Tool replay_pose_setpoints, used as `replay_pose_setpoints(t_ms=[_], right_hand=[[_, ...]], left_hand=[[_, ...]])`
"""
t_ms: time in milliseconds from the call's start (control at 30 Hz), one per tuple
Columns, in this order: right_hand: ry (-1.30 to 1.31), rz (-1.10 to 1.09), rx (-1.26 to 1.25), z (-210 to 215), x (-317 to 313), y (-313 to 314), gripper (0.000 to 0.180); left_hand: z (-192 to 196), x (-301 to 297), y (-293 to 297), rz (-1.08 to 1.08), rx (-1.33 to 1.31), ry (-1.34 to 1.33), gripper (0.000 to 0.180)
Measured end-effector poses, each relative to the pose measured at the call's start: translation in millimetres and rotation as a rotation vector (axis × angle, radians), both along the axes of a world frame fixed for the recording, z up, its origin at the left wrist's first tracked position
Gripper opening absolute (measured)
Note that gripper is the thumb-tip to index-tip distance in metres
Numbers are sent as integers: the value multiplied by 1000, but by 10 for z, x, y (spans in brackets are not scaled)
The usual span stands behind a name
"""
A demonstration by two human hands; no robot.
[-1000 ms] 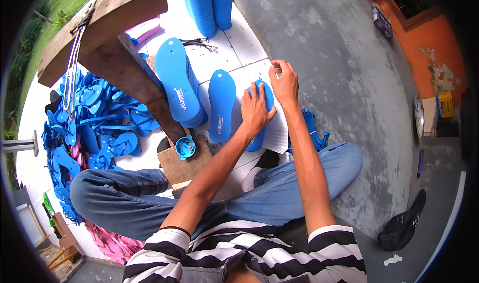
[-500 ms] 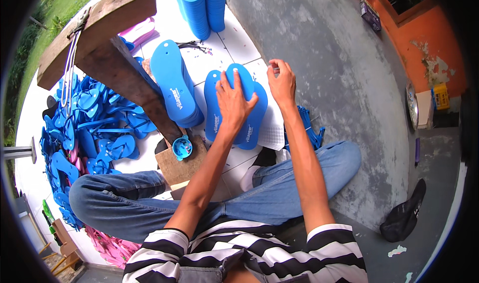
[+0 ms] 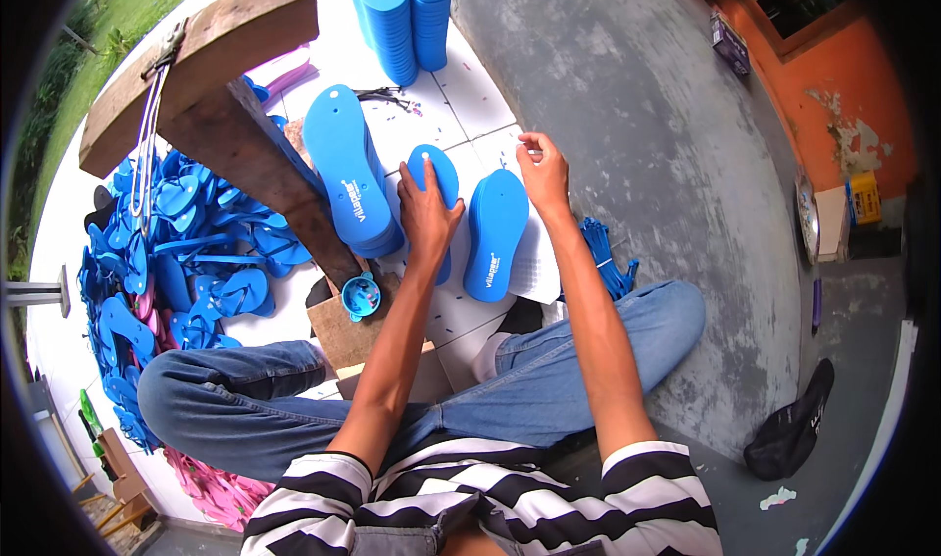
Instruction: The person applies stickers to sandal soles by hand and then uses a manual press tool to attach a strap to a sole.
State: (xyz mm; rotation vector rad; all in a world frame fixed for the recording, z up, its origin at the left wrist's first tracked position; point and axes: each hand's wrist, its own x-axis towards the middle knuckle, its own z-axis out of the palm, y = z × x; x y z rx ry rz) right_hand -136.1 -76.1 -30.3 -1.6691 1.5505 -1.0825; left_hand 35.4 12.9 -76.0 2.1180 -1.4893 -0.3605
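Note:
My left hand [image 3: 428,218] grips a blue sandal sole [image 3: 436,172] across its width, the thumb at the right edge and fingers over the top and left edge. To its right lies another blue sole [image 3: 497,227] with white print, on a white dotted sheet [image 3: 532,267]. My right hand [image 3: 545,174] hovers past that sole's upper right, fingers loosely curled with the thumb apart and nothing visible in them. Left of my left hand is a stack of blue soles [image 3: 343,154], slightly fanned.
A wooden post frame [image 3: 235,144] rises at left beside a heap of blue sandals [image 3: 186,252]. A small blue cup [image 3: 361,296] sits on a wooden board [image 3: 338,330]. Tall sole stacks [image 3: 387,26] stand at the far side. Blue straps [image 3: 608,257] lie by my right knee.
My left hand has moved left and nearer, off the overlapping soles. A single sole now shows at the right, apart from the gripped one. My right hand has shifted slightly left and nearer.

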Motion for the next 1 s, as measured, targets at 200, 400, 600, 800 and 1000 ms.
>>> replay_pose_setpoints(t_ms=[200, 400, 600, 800, 1000], right_hand=[[-114, 13, 105, -173, -16, -44, 22], [-356, 45, 329, -163, 21, -69, 28], [-351, 61, 419, -426, -88, -101, 34], [-323, 28, 331, -725, -115, -139, 41], [-377, -19, 316, -876, -83, -143, 51]], left_hand=[[-3, 37, -7, 2, 0, -7, 98], [20, 59, -4, -7, 31, 3, 99], [33, -39, -22, 0, -170, -252, 84], [134, -447, -28, -343, 13, 139, 63], [-263, -882, 179, -320, -122, -78, 63]])
